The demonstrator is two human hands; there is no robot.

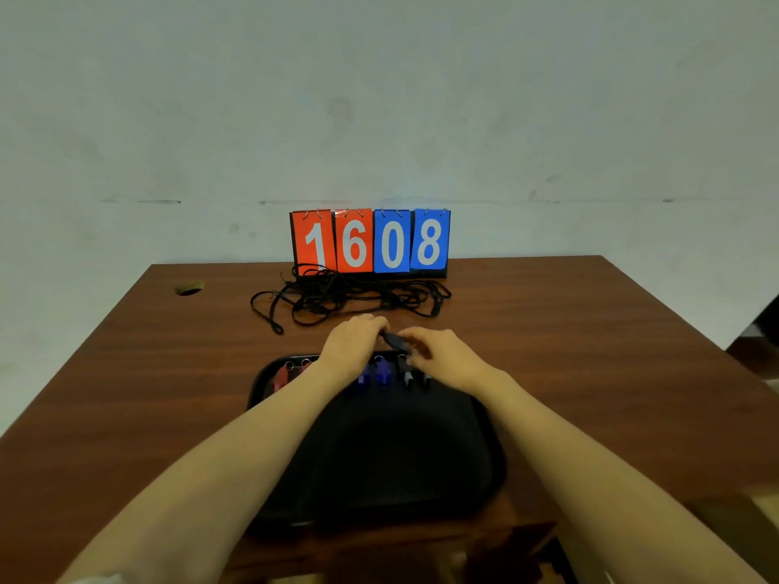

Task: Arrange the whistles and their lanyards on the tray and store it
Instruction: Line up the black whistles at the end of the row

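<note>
- A black tray [400, 457] lies on the brown tabletop [590, 373], close to the near edge.
- Both bare forearms reach over the tray to its far rim.
- The left hand [354, 343] and the right hand [442, 356] meet just above that far rim. Their fingers are curled in, and together they pinch a small dark whistle [394, 340], one hand at each end.
- Along the tray's far rim stands a row of whistles. The red whistles [280, 375] are at its left corner, the blue whistles [381, 370] are below the hands, and the black whistles [408, 376] are just right of the blue ones.
- Part of the row is hidden by the left wrist.
- Beyond the tray, a tangle of black lanyards [350, 295] lies loose on the tabletop, apart from the tray.
- Behind the tangle stands a flip scoreboard [371, 242] showing 16 in red and 08 in blue.
- Far left of the tray sits a small round greenish thing [189, 287], too blurred to name.
</note>
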